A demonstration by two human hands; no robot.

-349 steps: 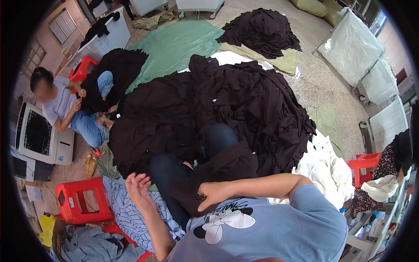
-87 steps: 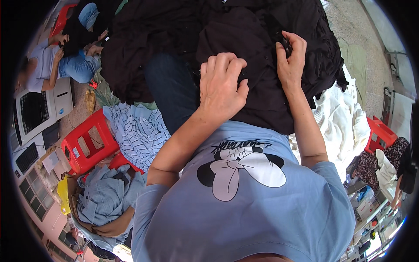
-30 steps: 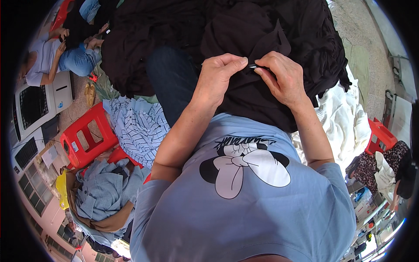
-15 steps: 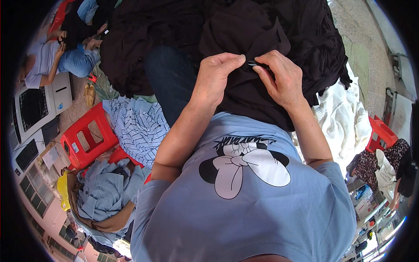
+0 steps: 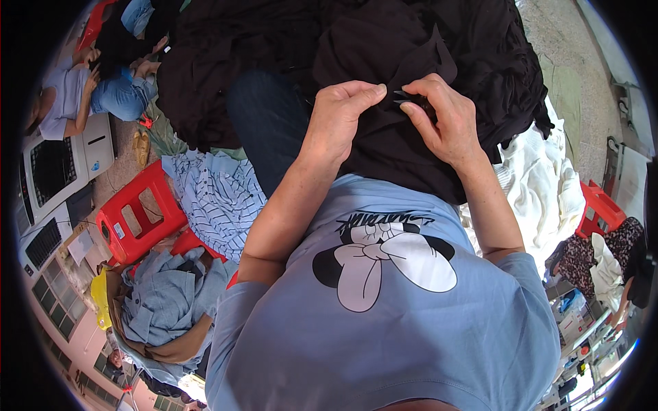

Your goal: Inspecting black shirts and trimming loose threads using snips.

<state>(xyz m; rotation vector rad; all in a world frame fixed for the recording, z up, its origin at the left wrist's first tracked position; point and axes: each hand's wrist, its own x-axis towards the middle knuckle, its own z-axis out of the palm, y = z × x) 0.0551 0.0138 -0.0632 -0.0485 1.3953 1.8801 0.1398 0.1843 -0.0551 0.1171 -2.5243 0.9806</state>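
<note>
Dark garments [image 5: 370, 48] lie heaped over my lap and beyond it, one with a pointed corner standing up just past my hands. My left hand [image 5: 340, 113] pinches the edge of the dark cloth between thumb and forefinger. Close to its right, my right hand [image 5: 442, 116] is closed around small thread snips [image 5: 400, 101]. Two short metal blade tips stick out between its thumb and forefinger, apart from each other and pointing toward the left fingertips. The rest of the snips is hidden in the palm. Whether a thread runs between the hands is too small to tell.
Left of me are a striped light-blue shirt [image 5: 216, 195], a red plastic stool [image 5: 140, 212] and a bag of blue-grey clothes [image 5: 164, 294]. White knitwear [image 5: 541, 178] lies at my right, beside another red stool [image 5: 602, 205]. A person [image 5: 68, 99] sits at the far left.
My right hand has shifted slightly right, away from the left fingertips, and the snips' blades now stand wider apart. My left hand keeps its pinch in nearly the same place.
</note>
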